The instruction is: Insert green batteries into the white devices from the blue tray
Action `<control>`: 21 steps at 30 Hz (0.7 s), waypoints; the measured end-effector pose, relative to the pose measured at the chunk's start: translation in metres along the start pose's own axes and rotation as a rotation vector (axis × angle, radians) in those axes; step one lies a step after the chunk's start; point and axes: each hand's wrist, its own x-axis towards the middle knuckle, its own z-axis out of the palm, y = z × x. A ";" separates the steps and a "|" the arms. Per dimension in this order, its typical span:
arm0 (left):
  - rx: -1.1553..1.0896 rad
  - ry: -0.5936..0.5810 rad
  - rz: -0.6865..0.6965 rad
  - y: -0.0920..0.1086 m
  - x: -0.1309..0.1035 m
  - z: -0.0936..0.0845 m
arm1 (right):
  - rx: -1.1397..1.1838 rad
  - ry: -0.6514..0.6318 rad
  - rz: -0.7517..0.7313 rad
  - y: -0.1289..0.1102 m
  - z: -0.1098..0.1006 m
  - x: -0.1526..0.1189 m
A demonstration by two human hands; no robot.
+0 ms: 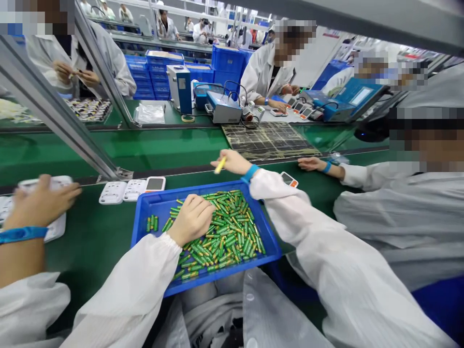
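Your left hand [194,217] curled over green batteries [234,224] inside the blue tray [224,277], underside hidden, any grip impossible to tell; your right hand [236,162] beyond the tray's far side, pinching a yellow strip [220,166]

Stacked blue crates [228,58] stand beyond the green desk [90,237]. Behind the crates, a long workbench [145,39] runs across a deep hall. Right of them rises a pale panel [321,50]; nearer and to their left slants a metal post [54,104]. Above and right of them crosses a grey beam [362,21]. The light is bright and white.
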 end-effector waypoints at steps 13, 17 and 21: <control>-0.019 -0.100 -0.065 0.005 0.000 -0.002 | -0.415 -0.026 -0.086 0.146 0.002 -0.167; 0.001 -0.073 -0.070 0.003 -0.001 -0.002 | -0.342 0.033 -0.142 0.143 0.020 -0.185; 0.015 -0.043 -0.074 0.001 -0.002 -0.002 | -0.187 0.048 -0.181 0.135 0.026 -0.199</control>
